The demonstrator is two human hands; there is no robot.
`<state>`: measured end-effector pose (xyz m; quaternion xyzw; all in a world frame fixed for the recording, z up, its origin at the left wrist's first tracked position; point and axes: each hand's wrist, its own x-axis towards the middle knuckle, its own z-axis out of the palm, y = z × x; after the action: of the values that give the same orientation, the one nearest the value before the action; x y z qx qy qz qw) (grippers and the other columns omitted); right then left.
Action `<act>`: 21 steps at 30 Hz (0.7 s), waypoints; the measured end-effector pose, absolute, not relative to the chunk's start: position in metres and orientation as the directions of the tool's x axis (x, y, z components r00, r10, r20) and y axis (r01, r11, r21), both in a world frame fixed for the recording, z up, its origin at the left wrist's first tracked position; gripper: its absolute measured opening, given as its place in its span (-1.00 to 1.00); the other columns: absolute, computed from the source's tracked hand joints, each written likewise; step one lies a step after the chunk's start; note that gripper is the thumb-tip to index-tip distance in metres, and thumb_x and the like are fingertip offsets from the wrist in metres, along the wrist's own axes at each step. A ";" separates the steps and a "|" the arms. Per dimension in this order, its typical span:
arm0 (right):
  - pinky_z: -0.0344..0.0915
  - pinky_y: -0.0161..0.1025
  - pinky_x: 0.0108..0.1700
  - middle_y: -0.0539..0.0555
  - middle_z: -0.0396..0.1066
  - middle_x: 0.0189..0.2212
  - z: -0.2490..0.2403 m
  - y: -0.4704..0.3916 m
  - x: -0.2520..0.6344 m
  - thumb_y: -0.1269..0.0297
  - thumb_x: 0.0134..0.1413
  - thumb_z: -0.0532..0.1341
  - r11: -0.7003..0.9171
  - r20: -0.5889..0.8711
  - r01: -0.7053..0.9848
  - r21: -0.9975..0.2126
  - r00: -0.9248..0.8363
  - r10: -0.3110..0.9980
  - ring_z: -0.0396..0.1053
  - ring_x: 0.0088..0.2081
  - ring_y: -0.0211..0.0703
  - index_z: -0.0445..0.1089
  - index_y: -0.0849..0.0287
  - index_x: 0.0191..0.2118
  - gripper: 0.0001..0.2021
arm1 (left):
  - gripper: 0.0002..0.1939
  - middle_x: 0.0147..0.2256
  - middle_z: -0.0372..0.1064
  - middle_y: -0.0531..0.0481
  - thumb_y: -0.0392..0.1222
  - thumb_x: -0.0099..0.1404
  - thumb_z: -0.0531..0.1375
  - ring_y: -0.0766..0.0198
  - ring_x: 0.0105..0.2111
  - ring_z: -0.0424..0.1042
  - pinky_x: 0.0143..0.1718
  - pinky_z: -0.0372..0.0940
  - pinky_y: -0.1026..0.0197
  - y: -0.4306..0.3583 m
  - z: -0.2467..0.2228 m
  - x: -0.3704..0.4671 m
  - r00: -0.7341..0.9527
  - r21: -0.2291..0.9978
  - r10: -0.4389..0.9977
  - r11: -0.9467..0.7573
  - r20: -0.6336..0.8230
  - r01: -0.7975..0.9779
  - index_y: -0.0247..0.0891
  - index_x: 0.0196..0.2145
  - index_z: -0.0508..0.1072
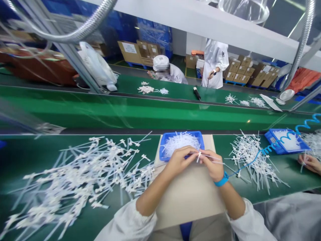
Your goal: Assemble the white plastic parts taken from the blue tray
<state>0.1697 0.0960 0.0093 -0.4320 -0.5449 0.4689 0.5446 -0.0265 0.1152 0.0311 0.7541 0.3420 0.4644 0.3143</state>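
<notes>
White connector (199,156): held between both hands, above the beige board (188,197) and just in front of the blue tray.
Left hand (180,160): fingers pinched together on the connector's left side.
Right hand (213,168): fingers pinched likewise on its right; thin tubes are seen projecting past them.
Blue tray (162,147): filled with translucent pieces, set on the board's far end.
Table (222,143): flanking piles of tubed pieces are borne, left (94,177) and right (253,160).

I can't see all of the little white piece (199,155); the left hand (181,161) and right hand (212,164) hide some. A big bar (200,20) covers the head of the standing person (213,63). Far heaps (146,89) look too tiny to tell.
</notes>
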 end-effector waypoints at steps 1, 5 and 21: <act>0.45 -0.19 -0.29 0.04 0.56 -0.47 0.009 0.097 0.169 0.05 0.15 0.48 0.191 0.193 -0.049 -0.980 -0.033 0.981 0.48 -0.41 -0.14 0.72 0.12 -0.14 -0.73 | -0.79 -0.23 0.66 -0.08 -0.15 0.53 0.22 0.19 -0.22 0.62 -0.10 0.46 0.19 0.116 0.031 -0.028 0.350 0.789 0.803 -0.572 0.482 0.225 -0.21 -0.20 0.65; 0.48 -0.18 -0.29 0.06 0.60 -0.43 0.006 0.100 0.164 0.02 0.08 0.50 0.180 0.184 -0.102 -0.978 -0.027 0.983 0.48 -0.43 -0.15 0.72 0.11 -0.19 -0.71 | -0.77 -0.24 0.66 -0.05 -0.09 0.53 0.22 0.18 -0.23 0.63 -0.12 0.47 0.20 0.119 0.030 -0.030 0.389 0.758 0.785 -0.597 0.483 0.263 -0.18 -0.21 0.66; 0.53 -0.02 -0.11 0.27 0.62 0.05 0.001 0.073 0.351 0.05 0.23 0.28 0.095 0.278 0.436 -0.895 0.378 0.883 0.54 -0.33 -0.08 0.54 0.15 0.23 -0.48 | -0.68 0.05 0.54 -0.19 -0.13 0.57 0.13 0.10 -0.09 0.63 0.03 0.55 0.01 0.111 0.026 -0.022 0.193 0.666 0.776 -0.620 0.601 0.416 -0.21 0.20 0.43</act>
<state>0.3511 0.0732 0.0010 -0.6389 -0.5163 0.2107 0.5299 -0.0223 0.1110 0.0265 0.7508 0.3967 0.4961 0.1813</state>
